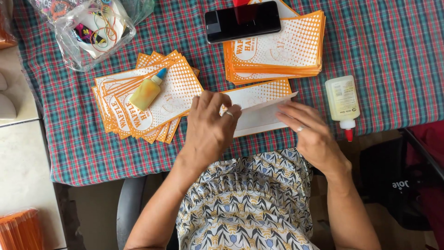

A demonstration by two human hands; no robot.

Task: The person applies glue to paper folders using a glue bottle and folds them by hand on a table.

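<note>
My left hand (209, 126) and my right hand (309, 129) both press down on a flat orange-and-white printed paper sheet (261, 107) lying at the near edge of the checked tablecloth. A white flap of the sheet is folded over, and my fingertips rest along it from both ends. Each hand wears a ring. To the left lies a fanned pile of the same printed sheets (173, 97) with a small yellow glue bottle with a blue tip (147, 91) lying on top. A neat stack of sheets (286, 48) sits behind, under a black phone (242, 21).
A white glue bottle with a red tip (343, 103) lies on its side to the right. A clear plastic bag of rubber bands (88, 30) sits at the back left. A pale counter (21, 153) borders the table on the left; a dark bag (397, 185) is at lower right.
</note>
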